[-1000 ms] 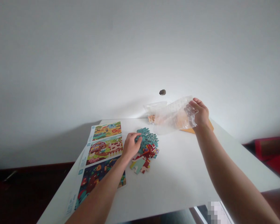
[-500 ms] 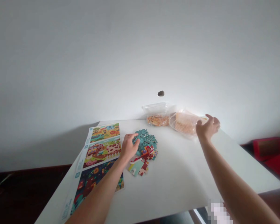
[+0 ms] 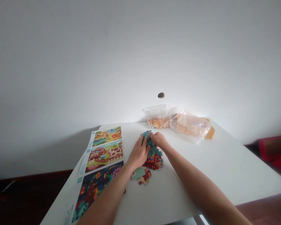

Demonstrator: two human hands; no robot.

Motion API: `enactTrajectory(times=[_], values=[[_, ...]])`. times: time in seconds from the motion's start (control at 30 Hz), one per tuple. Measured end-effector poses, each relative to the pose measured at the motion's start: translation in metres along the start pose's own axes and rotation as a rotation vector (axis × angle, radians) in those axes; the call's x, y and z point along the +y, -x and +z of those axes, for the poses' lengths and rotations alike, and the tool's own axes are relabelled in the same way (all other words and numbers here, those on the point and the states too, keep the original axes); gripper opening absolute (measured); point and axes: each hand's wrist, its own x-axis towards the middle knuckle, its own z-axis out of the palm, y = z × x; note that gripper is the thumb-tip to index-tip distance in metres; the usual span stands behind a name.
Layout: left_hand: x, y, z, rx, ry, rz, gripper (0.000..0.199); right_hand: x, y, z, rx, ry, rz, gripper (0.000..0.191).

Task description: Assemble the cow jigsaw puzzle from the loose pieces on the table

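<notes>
A pile of jigsaw puzzle pieces (image 3: 152, 150) lies on the white table, mostly with teal backs up. Along its left side rests my left hand (image 3: 138, 153), fingers stretched out and apart against the pieces. My right hand (image 3: 158, 139) is at the pile's upper right edge, its fingers curled in against teal pieces; the fingertips are partly hidden. Several picture-side-up pieces, red and brown, show at the near side of the heap. A pale green piece (image 3: 138, 172) lies just below my left wrist.
Left of the pile lies a printed sheet (image 3: 105, 153) with three colourful pictures. At the back, against the wall, stand a clear bag of orange pieces (image 3: 158, 122) and a crumpled clear bag (image 3: 189, 125) over something orange-yellow. A red object (image 3: 275, 150) is beyond the table's right edge.
My right hand has left the crumpled bag and come left to the pile. My left hand has shifted slightly right and down onto the pieces, and the heap looks narrower.
</notes>
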Motion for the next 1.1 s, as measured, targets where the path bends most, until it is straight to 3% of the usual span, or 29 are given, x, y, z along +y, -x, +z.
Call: enactTrajectory(times=[0.13,0.23,0.33,0.47,0.67,0.97,1.1], values=[[0.005,-0.001,0.016,0.005,0.025,0.024,0.06,0.001,0.0,0.002,0.011,0.083,-0.039,0.039],[0.004,-0.002,0.021,-0.025,-0.129,0.072,0.071,-0.003,0.006,0.003,0.035,0.145,-0.062,0.037],[0.003,-0.004,0.017,-0.085,-0.237,0.082,0.084,-0.012,0.015,0.001,0.074,0.203,-0.099,0.034],[0.004,-0.006,0.007,-0.138,-0.156,0.034,0.103,-0.03,0.03,0.001,0.13,0.282,-0.168,0.029],[0.01,-0.005,0.0,-0.05,0.012,0.009,0.117,-0.045,0.04,0.007,0.189,0.443,-0.27,0.023],[0.002,-0.003,0.01,-0.012,0.022,0.104,0.111,-0.056,0.053,-0.001,0.237,0.51,-0.302,0.027],[0.002,-0.004,0.007,-0.113,-0.176,0.113,0.1,-0.056,0.055,-0.002,0.22,0.536,-0.254,0.026]])
